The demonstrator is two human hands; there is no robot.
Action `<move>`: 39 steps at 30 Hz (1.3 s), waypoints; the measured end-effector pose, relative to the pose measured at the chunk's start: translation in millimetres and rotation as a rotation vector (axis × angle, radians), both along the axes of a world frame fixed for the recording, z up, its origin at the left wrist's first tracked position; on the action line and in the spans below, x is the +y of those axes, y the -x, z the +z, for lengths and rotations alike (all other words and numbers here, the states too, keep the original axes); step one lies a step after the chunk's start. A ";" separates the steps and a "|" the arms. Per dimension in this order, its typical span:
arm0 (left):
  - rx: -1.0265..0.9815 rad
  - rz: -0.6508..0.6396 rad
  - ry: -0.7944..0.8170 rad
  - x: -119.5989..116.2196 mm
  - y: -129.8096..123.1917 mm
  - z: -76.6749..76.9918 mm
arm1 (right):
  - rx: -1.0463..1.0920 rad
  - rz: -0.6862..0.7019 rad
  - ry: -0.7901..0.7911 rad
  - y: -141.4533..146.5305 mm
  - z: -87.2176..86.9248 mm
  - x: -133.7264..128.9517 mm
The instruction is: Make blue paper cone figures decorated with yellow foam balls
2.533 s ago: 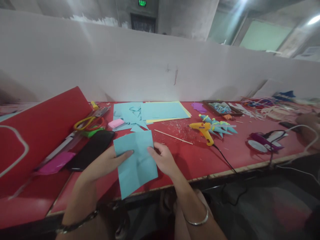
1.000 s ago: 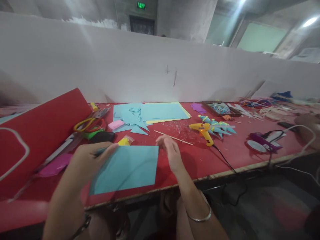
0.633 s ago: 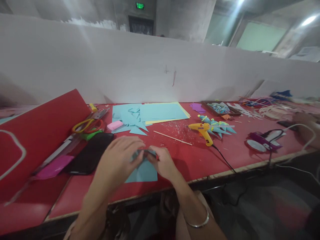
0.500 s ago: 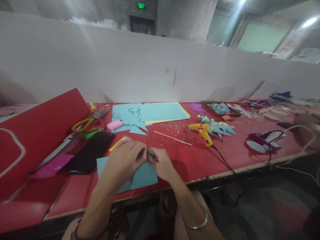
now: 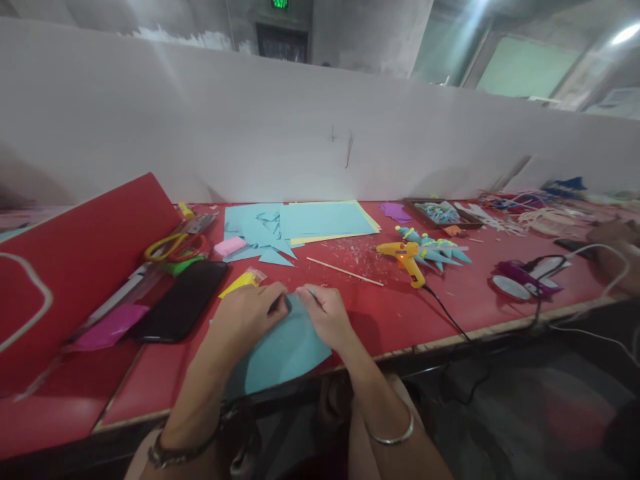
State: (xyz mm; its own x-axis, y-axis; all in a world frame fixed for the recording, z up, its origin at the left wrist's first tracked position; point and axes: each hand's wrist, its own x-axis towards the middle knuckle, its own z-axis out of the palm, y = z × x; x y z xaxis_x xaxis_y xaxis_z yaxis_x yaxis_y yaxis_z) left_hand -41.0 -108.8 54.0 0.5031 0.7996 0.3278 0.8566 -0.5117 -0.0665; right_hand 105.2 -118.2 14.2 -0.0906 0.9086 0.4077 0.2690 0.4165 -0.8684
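Note:
A light blue sheet of paper (image 5: 287, 350) lies at the table's front edge, its far edge gripped between my two hands and its near part bowed. My left hand (image 5: 250, 310) is closed on the far left part of the sheet, its fingertips curled. Close beside it, my right hand (image 5: 326, 313) pinches the sheet's far right part, thumb on top. A yellow packet (image 5: 243, 283) sits just beyond my left hand. Past both hands lies a thin wooden stick (image 5: 345, 272).
On the right rest a yellow glue gun (image 5: 407, 260) with a black cord and blue paper cones (image 5: 440, 257). Blue sheets (image 5: 325, 221) and scraps lie behind. A black phone (image 5: 183, 303) and scissors (image 5: 175, 248) are on the left. Another person's hand (image 5: 615, 247) is at far right.
The blue sheet, flat on the table before, is now held at its far edge and bowed, shifted slightly right. My hands have changed their hold; the small dark piece between them no longer shows.

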 end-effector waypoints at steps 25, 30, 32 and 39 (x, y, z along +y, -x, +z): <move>-0.282 -0.206 0.366 9.6 34.9 -0.7 | -0.114 -0.072 -0.068 -20.8 0.4 5.9; -0.096 -0.118 0.296 7.2 25.7 -6.3 | -0.504 -0.225 -0.420 -6.6 -2.9 4.2; -0.056 -0.122 0.290 5.2 21.0 -7.4 | -0.610 -0.192 -0.465 0.7 -5.8 2.5; -0.095 -0.208 0.173 1.9 26.7 -4.6 | -0.636 -0.220 -0.470 -6.9 -7.4 2.4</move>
State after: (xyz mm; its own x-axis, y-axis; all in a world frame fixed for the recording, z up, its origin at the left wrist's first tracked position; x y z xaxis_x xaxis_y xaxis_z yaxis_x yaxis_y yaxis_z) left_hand -67.7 -106.9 49.5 0.6356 0.7307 0.2492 0.7303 -0.6737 0.1130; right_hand 112.1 -115.8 6.7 -0.2724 0.6795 0.6813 0.7689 0.5794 -0.2704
